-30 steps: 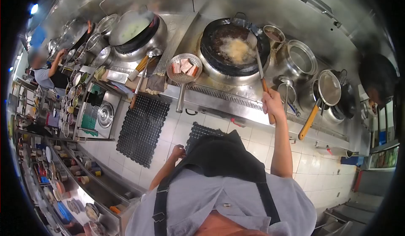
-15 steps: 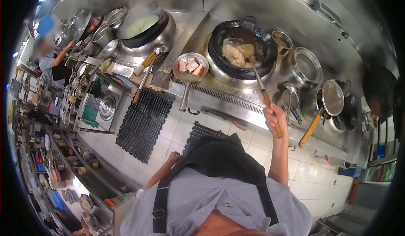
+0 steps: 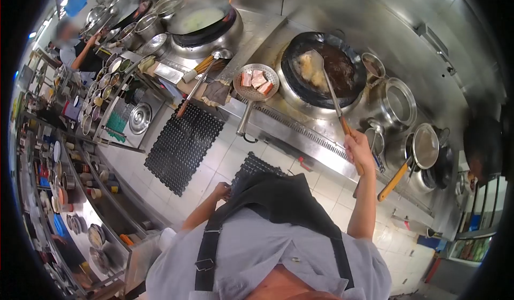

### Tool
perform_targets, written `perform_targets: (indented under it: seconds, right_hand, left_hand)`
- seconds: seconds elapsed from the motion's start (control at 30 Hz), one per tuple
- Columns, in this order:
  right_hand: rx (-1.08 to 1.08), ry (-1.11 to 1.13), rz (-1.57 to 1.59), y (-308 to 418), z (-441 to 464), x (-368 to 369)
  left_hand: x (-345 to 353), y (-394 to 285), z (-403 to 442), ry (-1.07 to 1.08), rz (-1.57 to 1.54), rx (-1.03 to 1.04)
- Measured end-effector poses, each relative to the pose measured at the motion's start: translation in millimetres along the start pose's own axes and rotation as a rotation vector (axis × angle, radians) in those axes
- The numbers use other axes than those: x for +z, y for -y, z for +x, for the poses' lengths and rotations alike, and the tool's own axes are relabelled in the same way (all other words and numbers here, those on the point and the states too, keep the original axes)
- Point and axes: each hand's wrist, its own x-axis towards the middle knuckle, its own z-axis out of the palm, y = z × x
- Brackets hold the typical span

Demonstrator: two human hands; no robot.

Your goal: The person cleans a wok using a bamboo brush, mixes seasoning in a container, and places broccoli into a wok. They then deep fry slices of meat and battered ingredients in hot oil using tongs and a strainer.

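Observation:
My right hand [image 3: 360, 149] is closed around the wooden handle of a wok spatula [image 3: 333, 95]. Its metal blade is down in a black wok [image 3: 293, 47], against a pale golden lump of food [image 3: 310, 70] on the wok's left side. Dark bubbling oil [image 3: 338, 67] fills the rest. My left hand [image 3: 220, 191] hangs low beside my black apron [image 3: 267, 193], its fingers curled; whether anything is in them is hidden. A perforated strainer [image 3: 251, 92] with several pieces of raw meat [image 3: 257, 79] rests on the counter left of the wok.
Left of me, a second wok [image 3: 198, 21] steams with pale green contents. A ladle [image 3: 206, 75] lies on the counter. Metal pots [image 3: 399, 104] and a wood-handled mesh strainer [image 3: 425, 145] stand on the right. A co-worker [image 3: 69, 48] is far left. Black mats [image 3: 184, 147] cover part of the floor.
The spatula blade has moved from the right of the food to its upper edge, and the food now sits further left in the wok. My view has also turned somewhat.

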Motion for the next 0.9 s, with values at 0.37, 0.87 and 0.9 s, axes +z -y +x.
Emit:
perform_targets:
  seconds: [0.37,0.87,0.9]
  right_hand:
    - [-0.095,0.049,0.04,-7,80,24]
    - [-0.01,0.074,0.143,-27,37,8]
    - [-0.039,0.024,0.072,-39,37,4]
  left_hand:
    - [16,44,25,-0.026,0.094,-0.077]
    - [90,90,38,-0.151,0.152,-0.093]
    - [84,84,34,-0.155,0.133,-0.099]
